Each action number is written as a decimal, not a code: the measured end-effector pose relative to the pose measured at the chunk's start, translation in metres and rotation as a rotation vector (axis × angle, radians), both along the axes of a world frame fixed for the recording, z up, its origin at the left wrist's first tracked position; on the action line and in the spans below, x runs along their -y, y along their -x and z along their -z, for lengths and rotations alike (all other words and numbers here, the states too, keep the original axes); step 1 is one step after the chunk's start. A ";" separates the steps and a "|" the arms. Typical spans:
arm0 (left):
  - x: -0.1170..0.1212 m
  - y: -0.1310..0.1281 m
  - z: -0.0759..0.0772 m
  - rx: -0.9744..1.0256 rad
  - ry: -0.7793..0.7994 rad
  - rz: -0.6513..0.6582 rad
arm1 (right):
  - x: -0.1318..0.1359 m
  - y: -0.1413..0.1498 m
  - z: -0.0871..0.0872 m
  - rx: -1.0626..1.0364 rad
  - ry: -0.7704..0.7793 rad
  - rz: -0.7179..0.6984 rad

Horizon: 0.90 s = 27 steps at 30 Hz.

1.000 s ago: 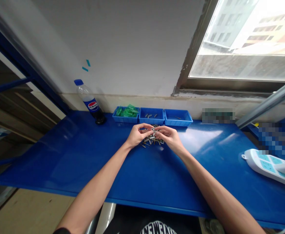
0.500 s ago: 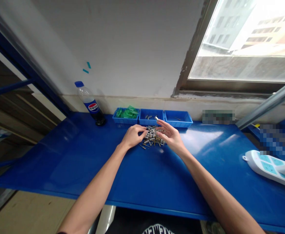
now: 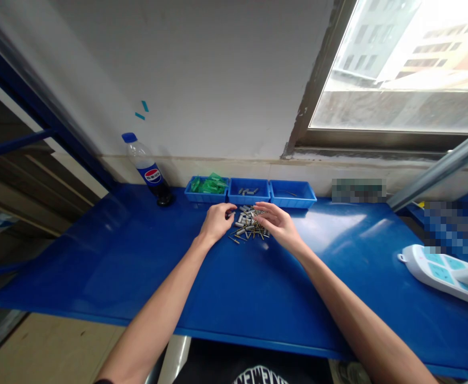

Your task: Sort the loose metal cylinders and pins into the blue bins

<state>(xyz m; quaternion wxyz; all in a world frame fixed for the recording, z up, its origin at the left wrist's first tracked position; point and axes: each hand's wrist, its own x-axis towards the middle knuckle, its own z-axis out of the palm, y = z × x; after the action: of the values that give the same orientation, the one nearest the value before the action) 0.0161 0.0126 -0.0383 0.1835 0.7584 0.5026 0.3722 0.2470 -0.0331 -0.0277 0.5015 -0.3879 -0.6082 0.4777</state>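
Observation:
A pile of small metal parts [image 3: 245,223], grey cylinders mixed with thin brass-coloured screws or pins, lies on the blue table. At its left edge, my left hand [image 3: 217,221] pinches a small metal cylinder [image 3: 231,214] between thumb and fingers. My right hand [image 3: 277,221] reaches over the pile's right side, fingers curved and apart from the thumb, with nothing visible between them. Just behind the pile, a middle blue bin [image 3: 253,198] contains several grey cylinders. The right blue bin [image 3: 298,204] has a thin pin or two in it.
Green plastic pieces [image 3: 210,184] fill the left blue bin [image 3: 202,199]. A cola bottle [image 3: 151,173] stands at the back left by the wall. A white power strip [image 3: 437,272] lies on the right of the blue table [image 3: 234,298].
A silver cylinder at my right fingertips is gone from there, and the middle bin shows more cylinders. My right hand has lowered towards the pile; my left hand has shifted slightly left with a cylinder.

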 end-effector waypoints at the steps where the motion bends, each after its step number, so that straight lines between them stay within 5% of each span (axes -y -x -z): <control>1: 0.001 -0.001 -0.001 0.050 0.002 0.008 | 0.000 0.000 0.000 0.001 0.000 0.005; 14: 0.015 -0.023 -0.016 0.637 0.372 0.233 | 0.002 0.003 -0.002 -0.039 0.129 -0.053; 23: 0.017 -0.025 -0.013 0.667 0.388 0.271 | 0.001 0.003 -0.004 -0.106 0.208 -0.047; 27: 0.016 -0.022 -0.015 0.495 0.306 0.291 | 0.000 0.001 -0.004 -0.045 0.179 0.039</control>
<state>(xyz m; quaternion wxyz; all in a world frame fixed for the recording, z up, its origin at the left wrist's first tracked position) 0.0380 -0.0036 -0.0236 0.4632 0.6723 0.3793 0.4354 0.2457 -0.0334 -0.0233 0.4875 -0.4321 -0.5440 0.5288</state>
